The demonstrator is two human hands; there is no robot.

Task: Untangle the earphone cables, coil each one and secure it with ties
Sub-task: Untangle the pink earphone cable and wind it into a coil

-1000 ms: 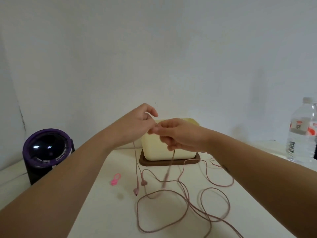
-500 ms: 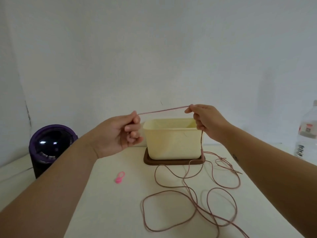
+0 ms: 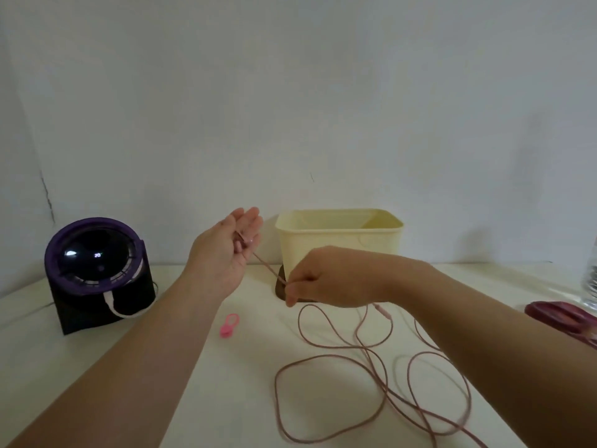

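A long dusty-pink earphone cable (image 3: 326, 359) lies in loose overlapping loops on the white table (image 3: 135, 376), in front of me and to the right. My left hand (image 3: 223, 257) is raised palm-up with its fingers nearly straight. Its thumb pins the earbud end (image 3: 241, 243) against the fingers. From there a short taut stretch of cable slopes down to my right hand (image 3: 326, 279), which pinches it between thumb and forefinger just in front of the cream box. A small pink cable tie (image 3: 228, 324) lies on the table below my left hand.
A cream plastic box (image 3: 339, 244) stands on a brown lid at the back centre. A purple-and-black round device (image 3: 97, 270) sits at the left. A dark red lid (image 3: 559, 315) and a clear bottle (image 3: 591, 279) are at the right edge.
My right hand has dropped down and left along the cable, close to my left hand. My left hand has turned palm-up and opened its fingers, so the stretch between the hands is shorter.
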